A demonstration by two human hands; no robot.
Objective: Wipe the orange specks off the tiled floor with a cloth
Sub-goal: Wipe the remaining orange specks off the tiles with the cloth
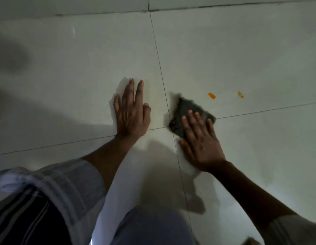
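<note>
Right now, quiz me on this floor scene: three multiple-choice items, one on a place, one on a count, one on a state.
1. Where do the orange specks lie relative to the cloth?
A. To its right
B. To its left
C. Under it

2. How many orange specks show on the floor?
A. Five
B. Two
C. None

3. How is the left hand placed?
A. Gripping the cloth
B. Raised in the air
C. Flat on the tile, fingers straight

Answers: 1 A, both specks sit on the tile right of the cloth; 2 B, one by the cloth and another farther right; 3 C, it lies flat while the right hand presses the cloth.
</note>
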